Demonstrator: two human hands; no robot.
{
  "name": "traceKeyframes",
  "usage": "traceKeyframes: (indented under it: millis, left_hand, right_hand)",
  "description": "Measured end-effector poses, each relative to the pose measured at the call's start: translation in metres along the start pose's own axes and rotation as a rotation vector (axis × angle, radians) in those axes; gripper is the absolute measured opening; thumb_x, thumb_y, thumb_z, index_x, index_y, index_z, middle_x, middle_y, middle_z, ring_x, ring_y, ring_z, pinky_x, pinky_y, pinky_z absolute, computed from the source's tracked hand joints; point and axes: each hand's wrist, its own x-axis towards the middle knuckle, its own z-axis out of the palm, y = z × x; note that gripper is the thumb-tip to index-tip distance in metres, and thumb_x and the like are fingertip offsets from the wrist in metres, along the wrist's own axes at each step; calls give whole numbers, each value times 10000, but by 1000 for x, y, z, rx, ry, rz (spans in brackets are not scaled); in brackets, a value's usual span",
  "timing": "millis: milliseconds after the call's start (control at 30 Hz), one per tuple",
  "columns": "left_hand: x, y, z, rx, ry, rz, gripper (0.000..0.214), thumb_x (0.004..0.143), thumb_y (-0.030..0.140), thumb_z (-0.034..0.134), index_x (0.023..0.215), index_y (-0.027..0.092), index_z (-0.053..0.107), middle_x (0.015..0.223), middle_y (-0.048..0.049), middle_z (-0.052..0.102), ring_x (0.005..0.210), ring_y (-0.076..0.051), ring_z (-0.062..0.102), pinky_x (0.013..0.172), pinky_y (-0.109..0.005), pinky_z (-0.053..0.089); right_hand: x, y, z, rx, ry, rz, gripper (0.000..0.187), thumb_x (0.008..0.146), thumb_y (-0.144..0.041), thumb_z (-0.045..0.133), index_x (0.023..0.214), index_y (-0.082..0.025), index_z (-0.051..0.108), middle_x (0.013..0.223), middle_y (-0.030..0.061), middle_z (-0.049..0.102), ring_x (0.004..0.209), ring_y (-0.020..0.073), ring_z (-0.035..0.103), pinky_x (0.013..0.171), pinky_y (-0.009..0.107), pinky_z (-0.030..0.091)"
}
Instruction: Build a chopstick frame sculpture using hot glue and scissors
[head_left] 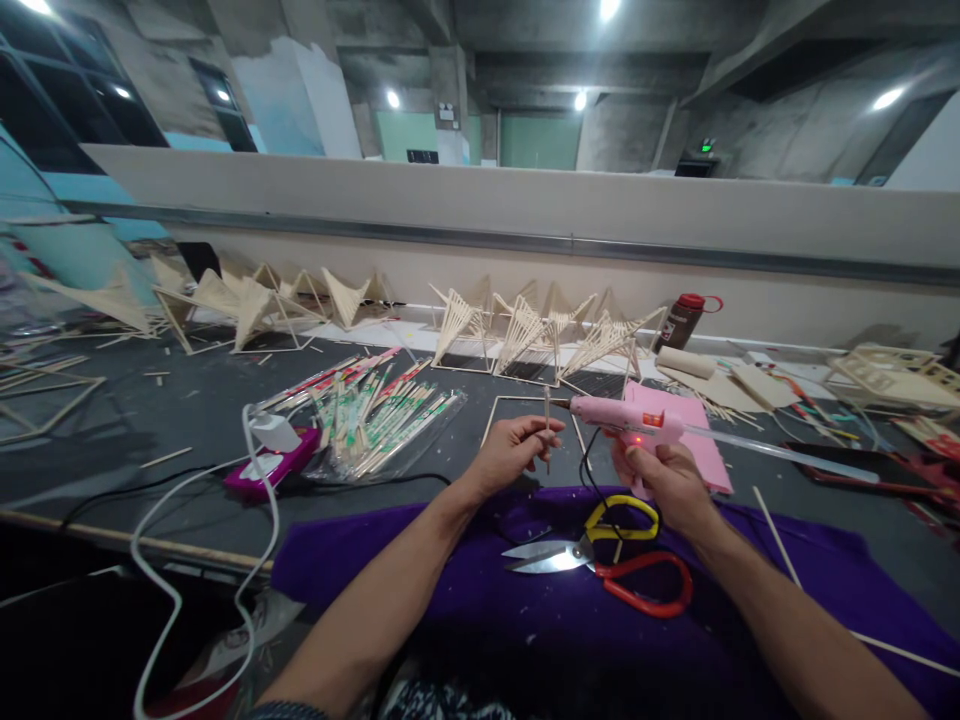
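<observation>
My right hand (pixel 667 480) is wrapped round the handle of a pink hot glue gun (pixel 626 416), its red light lit and a long clear glue stick (pixel 780 455) poking out of the back. Between the fingertips of my left hand (pixel 517 448) a short thin wooden stick (pixel 547 420) stands upright, and the gun's nozzle points at it from close by. I cannot tell whether nozzle and stick touch. Below the hands, scissors (pixel 555 556) with one yellow and one red handle lie partly open on a purple cloth (pixel 465 610).
Stick-built models (pixel 525 335) line the back of the dark table. Packets of wooden sticks (pixel 390 415) and a purple power strip (pixel 274 465) with a white cable lie left. Pink paper (pixel 701 450), a dark bottle (pixel 681 322) with a red lid and loose sticks are at right.
</observation>
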Motion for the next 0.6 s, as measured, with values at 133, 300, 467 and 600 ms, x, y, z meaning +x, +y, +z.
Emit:
traceKeyframes:
  millis: [133, 300, 467, 600]
  left_hand:
    - [3, 5, -8, -253, 82, -10, 320, 750, 336, 627, 976, 111, 654, 829, -74, 670, 603, -89, 585, 452, -163, 432]
    - [9, 13, -31, -534, 259, 67, 315, 718, 309, 683, 972, 126, 644, 833, -51, 673, 604, -74, 600, 441, -138, 439]
    - [11, 18, -43, -636, 358, 86, 269, 725, 281, 680, 952, 143, 635, 811, -28, 672, 582, -62, 595, 423, -130, 437]
    - [10, 20, -42, -659, 363, 78, 252, 736, 272, 672, 948, 143, 631, 807, -21, 673, 573, -55, 595, 413, -127, 430]
  right_hand:
    - [0, -2, -4, 46, -6, -42, 321, 792, -410, 572, 602, -152, 571, 559, 7, 508, 505, 110, 429, 479, 244, 317]
    - [0, -6, -7, 33, -32, -47, 303, 786, -419, 569, 639, -154, 584, 556, 12, 519, 497, 112, 434, 471, 245, 325]
    - [-3, -16, -1, -44, -63, -34, 336, 764, -445, 585, 589, -158, 566, 542, 15, 510, 471, 105, 414, 444, 242, 318]
    - [-3, -14, 1, -79, -87, -28, 328, 751, -458, 593, 593, -172, 573, 551, 21, 515, 484, 122, 429, 449, 255, 325]
